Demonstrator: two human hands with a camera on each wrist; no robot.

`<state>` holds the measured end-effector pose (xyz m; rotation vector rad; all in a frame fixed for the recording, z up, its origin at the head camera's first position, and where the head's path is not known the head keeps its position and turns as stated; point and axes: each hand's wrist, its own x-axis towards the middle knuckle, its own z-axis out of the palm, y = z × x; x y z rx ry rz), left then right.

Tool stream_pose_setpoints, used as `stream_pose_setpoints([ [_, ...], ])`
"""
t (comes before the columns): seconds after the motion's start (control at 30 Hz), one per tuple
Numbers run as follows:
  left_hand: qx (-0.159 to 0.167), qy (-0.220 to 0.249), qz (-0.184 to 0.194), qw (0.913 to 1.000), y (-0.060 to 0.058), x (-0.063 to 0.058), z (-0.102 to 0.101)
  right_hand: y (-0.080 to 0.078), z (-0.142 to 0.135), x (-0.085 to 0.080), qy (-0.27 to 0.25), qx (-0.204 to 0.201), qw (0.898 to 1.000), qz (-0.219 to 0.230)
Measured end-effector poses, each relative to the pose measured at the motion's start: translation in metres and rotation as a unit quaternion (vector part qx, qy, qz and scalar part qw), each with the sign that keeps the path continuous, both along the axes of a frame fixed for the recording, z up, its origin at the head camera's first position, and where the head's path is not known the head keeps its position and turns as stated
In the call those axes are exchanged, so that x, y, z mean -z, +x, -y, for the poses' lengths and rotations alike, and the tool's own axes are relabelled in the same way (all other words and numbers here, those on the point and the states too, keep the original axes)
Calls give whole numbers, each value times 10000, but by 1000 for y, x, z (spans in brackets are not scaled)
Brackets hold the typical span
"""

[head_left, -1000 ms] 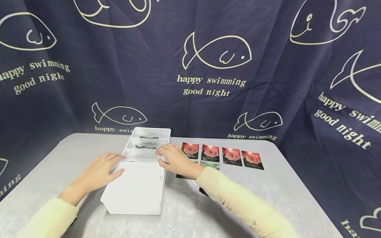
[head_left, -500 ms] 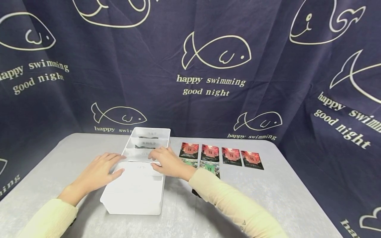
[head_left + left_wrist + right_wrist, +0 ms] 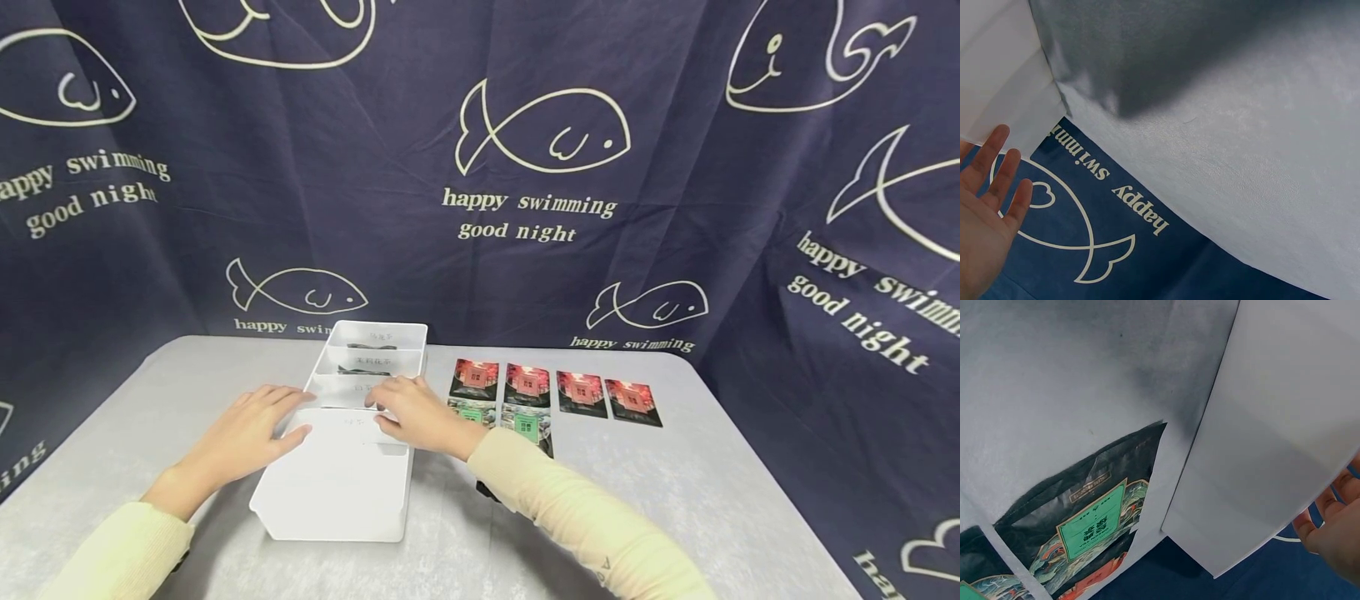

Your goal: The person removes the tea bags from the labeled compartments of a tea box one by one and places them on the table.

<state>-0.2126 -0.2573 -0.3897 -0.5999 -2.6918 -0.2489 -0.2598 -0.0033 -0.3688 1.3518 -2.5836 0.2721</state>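
Backdrop (image 3: 375,225) reading “happy swimming good night”, box (image 3: 330,504) bearing “茉莉花茶”

Head view: bright light from above | box (image 3: 330,492) blown out white in front, its lettering (image 3: 354,422) faint | soft shadow on the table (image 3: 517,550) under my right sleeve (image 3: 585,508) | edges stretched wide-angle | my left wrist view: dimmer, broad blurry shadow | my right wrist view: grey, packet (image 3: 1092,522) in focus

Dividers (image 3: 332,392) bar way along box (image 3: 322,523); front compartment (image 3: 337,479) open above.
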Motion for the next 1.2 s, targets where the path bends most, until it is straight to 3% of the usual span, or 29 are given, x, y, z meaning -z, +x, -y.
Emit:
stream_pose_setpoints([
  [0.57, 40, 17, -114, 9999, 1, -1, -1, 1, 0, 3, -256, 84, 9987, 421],
  [1.2, 15, 11, -8, 10000, 2, -2, -1, -3, -1, 9, -1154, -105, 9928, 320],
])
